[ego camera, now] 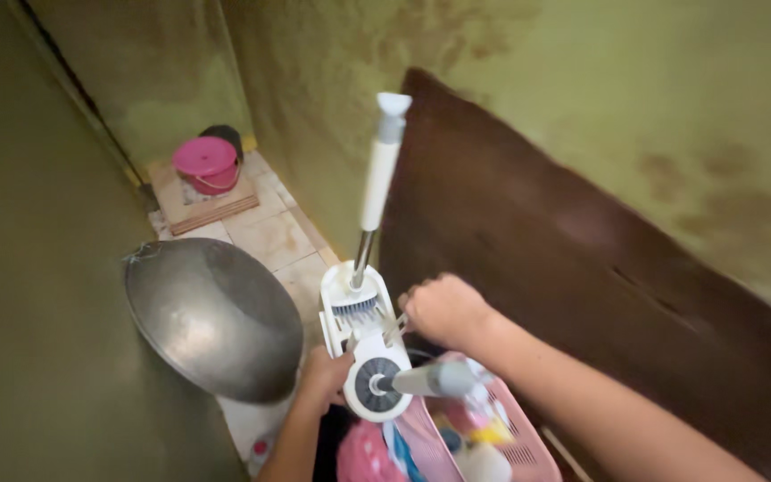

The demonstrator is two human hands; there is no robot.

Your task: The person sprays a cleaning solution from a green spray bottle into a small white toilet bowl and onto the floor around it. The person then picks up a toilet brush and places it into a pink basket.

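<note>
A white plastic brush holder (356,308) stands over a pink basket (528,442). A long white-handled brush (377,192) rises upright from its far slot, bristles down. A second brush with a grey handle (430,379) sticks out of a round socket at the near end. My left hand (323,379) grips the holder's left side from below. My right hand (443,308) is closed against the holder's right edge, pinching a thin part there.
A large metal wok (211,317) leans against the left wall on the tiled floor. Farther back, a pink bucket (207,163) sits on a wooden board. A dark brown panel (582,259) leans on the stained green wall at right. The basket holds several cleaning items.
</note>
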